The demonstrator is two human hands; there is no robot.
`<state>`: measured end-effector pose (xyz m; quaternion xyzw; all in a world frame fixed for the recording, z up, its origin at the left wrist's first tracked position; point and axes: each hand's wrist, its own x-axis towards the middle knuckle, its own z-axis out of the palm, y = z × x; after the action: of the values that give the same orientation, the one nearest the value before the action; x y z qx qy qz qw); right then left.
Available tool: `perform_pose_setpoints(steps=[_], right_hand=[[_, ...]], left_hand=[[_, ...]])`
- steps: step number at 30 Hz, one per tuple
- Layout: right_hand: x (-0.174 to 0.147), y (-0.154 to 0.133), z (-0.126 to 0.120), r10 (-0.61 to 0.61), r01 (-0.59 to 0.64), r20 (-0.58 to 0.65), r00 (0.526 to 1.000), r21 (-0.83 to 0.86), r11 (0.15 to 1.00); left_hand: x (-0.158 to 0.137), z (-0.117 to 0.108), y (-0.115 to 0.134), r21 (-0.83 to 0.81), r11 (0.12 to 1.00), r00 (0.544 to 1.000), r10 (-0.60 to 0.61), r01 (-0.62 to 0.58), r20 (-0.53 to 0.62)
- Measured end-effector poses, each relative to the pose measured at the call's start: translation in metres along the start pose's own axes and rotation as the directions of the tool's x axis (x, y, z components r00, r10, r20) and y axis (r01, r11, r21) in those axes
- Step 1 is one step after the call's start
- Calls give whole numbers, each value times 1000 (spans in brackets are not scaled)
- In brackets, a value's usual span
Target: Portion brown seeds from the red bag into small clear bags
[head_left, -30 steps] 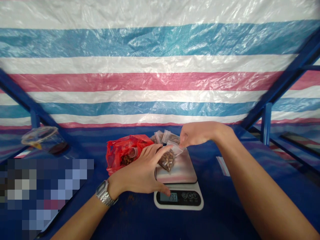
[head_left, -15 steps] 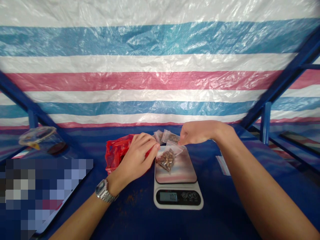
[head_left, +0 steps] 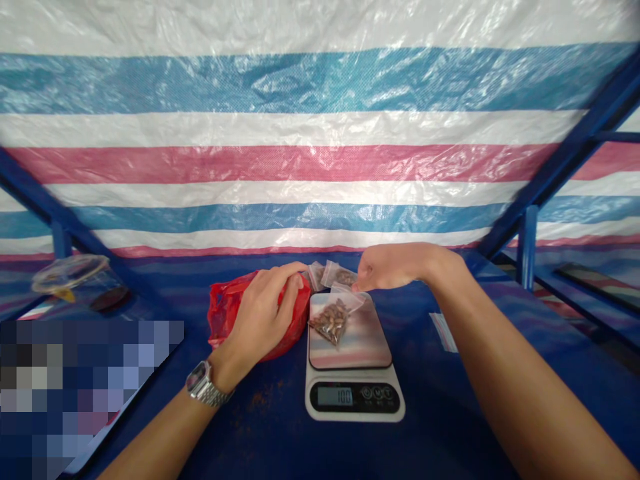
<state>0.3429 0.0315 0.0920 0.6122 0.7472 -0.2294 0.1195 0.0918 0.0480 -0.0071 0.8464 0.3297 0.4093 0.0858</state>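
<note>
A small clear zip-lock bag (head_left: 331,323) of brown dried pieces lies on the plate of a white kitchen scale (head_left: 353,417), whose display seems to read 10.0. My right hand (head_left: 389,265) is bent down from the right, its fingers curled and pinching the upper right corner of this bag. Over a red plastic bag (head_left: 223,310) left of the scale rests my left hand (head_left: 267,303), with thumb and fingers apart and nothing held. Behind the scale, other filled zip-lock bags (head_left: 343,275) lie close together.
Flat empty zip-lock bags (head_left: 444,332) lie to the right of the scale. A clear plastic tub (head_left: 75,280) stands at the far left, behind a blurred-out flat object (head_left: 90,393). Brown crumbs dot the blue table (head_left: 265,440). Striped sheeting (head_left: 320,160) hangs behind.
My left hand has drawn back left from the edge of the zip-lock bag to over the red bag. My right hand keeps its place at the bag's corner.
</note>
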Motion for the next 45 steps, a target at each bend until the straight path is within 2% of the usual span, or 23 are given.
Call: perform_pose_setpoints(steps=[3, 6, 10, 13, 16, 18, 21, 24, 28, 34, 41, 45], right_hand=[[1, 0, 1, -8, 8, 8, 1000, -2, 1000], [3, 1, 2, -25, 25, 17, 1000, -11, 1000], [7, 2, 3, -34, 34, 25, 999, -7, 999], [10, 2, 5, -64, 63, 27, 998, 27, 998], [9, 1, 6, -167, 171, -38, 985, 120, 978], [5, -3, 6, -263, 286, -141, 955, 184, 940], [-4, -14, 3, -372, 439, -296, 880, 205, 875], [-11, -24, 0, -405, 492, -363, 839, 187, 850], [-9, -25, 0, -359, 477, -427, 830, 212, 853], [0, -22, 3, -359, 535, -496, 790, 274, 799], [-2, -28, 4, -414, 590, -561, 717, 172, 789], [-3, -26, 5, -458, 619, -530, 713, 169, 767]], left_hand=[[2, 0, -1, -60, 994, 989, -103, 97, -103], [6, 2, -2, -111, 986, 969, -146, 126, -200], [7, 2, -2, -122, 982, 960, -167, 143, -224], [5, 3, 0, -129, 982, 973, -159, 138, -170], [1, 5, 4, -175, 969, 979, -189, 173, -79], [0, 7, 7, -224, 949, 973, -231, 221, -18], [2, 9, 10, -330, 898, 957, -278, 290, 85], [6, 9, 11, -463, 808, 932, -318, 363, 175], [9, 6, 12, -563, 715, 906, -380, 415, 185], [11, 4, 12, -636, 648, 892, -424, 418, 155], [12, 5, 12, -665, 636, 900, -416, 393, 134], [12, 4, 14, -648, 626, 893, -397, 433, 213]])
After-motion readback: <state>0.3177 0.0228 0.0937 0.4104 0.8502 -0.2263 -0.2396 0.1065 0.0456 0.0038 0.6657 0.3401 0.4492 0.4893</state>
